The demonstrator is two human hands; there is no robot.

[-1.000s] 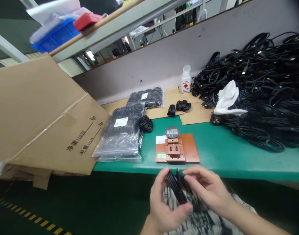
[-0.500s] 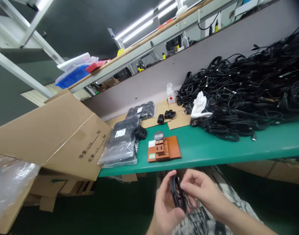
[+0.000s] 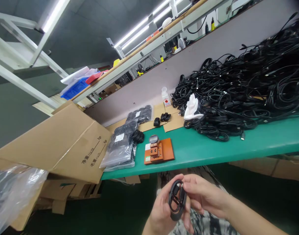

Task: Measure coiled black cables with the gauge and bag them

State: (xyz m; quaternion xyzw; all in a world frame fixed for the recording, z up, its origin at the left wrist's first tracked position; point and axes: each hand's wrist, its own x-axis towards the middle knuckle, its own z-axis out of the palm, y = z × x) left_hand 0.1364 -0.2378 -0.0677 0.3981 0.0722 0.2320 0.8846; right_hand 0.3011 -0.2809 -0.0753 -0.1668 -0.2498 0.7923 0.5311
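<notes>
A coiled black cable [image 3: 172, 204] is held over my lap, below the front edge of the green table. My left hand [image 3: 161, 209] wraps around the coil from the left, thumb and fingers closed on it. From the right, my right hand [image 3: 203, 192] pinches the coil's upper right side, close to a small metal plug end. The coil's open loop faces up toward me. Just beyond my hands, on the table, sits an orange block fixture with a round digital gauge [image 3: 154, 139].
Clear bags of coiled cables [image 3: 118, 147] lie left of the fixture, beside a large cardboard box [image 3: 73, 143]. A big heap of black cables [image 3: 237, 94] covers the right side. A white bottle [image 3: 165, 98], a crumpled white cloth [image 3: 192, 107] and small cable coils [image 3: 165, 117] stand behind.
The coil has turned so its open loop now faces me more. My right hand has closed in against it and against my left fingertips. The view has shifted slightly.
</notes>
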